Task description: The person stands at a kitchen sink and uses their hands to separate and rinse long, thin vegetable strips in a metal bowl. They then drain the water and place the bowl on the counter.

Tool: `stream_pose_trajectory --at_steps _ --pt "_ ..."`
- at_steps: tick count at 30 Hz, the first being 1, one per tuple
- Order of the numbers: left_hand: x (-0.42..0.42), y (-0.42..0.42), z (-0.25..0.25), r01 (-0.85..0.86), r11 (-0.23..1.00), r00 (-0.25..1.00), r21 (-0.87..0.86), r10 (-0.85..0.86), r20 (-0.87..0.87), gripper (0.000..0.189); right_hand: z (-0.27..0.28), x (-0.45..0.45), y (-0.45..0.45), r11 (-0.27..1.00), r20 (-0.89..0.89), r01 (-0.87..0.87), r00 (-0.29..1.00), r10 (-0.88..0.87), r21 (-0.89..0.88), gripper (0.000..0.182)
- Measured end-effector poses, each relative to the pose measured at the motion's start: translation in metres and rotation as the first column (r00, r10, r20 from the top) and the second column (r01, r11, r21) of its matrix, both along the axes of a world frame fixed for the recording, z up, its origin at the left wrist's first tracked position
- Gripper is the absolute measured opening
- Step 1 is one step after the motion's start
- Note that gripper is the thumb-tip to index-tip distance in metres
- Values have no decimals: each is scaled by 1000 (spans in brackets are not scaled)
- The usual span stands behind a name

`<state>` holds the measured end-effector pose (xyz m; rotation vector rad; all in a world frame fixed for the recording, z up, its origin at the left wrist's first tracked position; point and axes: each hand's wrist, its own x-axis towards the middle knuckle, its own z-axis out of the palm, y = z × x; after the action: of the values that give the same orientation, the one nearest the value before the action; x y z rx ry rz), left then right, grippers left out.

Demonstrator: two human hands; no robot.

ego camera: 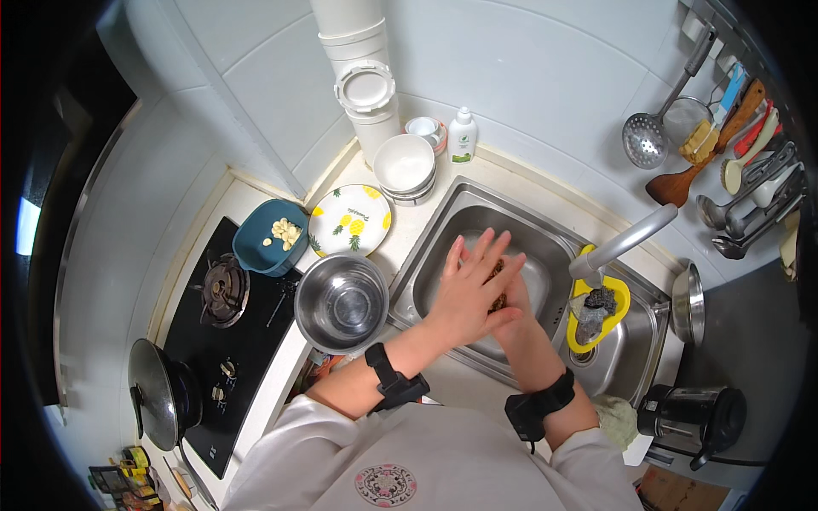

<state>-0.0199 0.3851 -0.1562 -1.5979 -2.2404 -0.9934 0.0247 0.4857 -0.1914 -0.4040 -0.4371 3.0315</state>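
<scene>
Over the larger basin of the stainless steel sink (553,265), my two hands are laid one upon the other. My left hand (470,287) is on top, palm down, its fingers straight and spread. Beneath it, my right hand (519,306) is cupped around a dark brown, rough-textured mass (496,303). Only slivers of this mass show between the left fingers, so what it is cannot be made out. Most of the right palm is hidden too. The curved metal faucet (623,239) arches in from the right of my hands.
A yellow strainer (573,340) with scouring pads sits at the smaller basin. On the left are a steel bowl (342,303), a blue container (255,239) with garlic cloves, a pineapple-patterned plate (332,214), stacked bowls (404,163) and a gas hob (255,358). Utensils hang at right.
</scene>
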Motion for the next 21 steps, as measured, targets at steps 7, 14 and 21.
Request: stream_pose_trajectory --at_steps 7,14,21 --pt "-30 4 1 133 991 965 -23 -135 -226 56 63 1 4 992 229 -13 973 -17 128 53" --pt "-47 34 11 325 937 872 130 -243 -426 22 53 -12 34 958 219 -152 971 99 243 35" --pt "-61 53 6 403 886 858 229 -279 -431 12 43 -25 49 921 256 -78 966 -24 382 18"
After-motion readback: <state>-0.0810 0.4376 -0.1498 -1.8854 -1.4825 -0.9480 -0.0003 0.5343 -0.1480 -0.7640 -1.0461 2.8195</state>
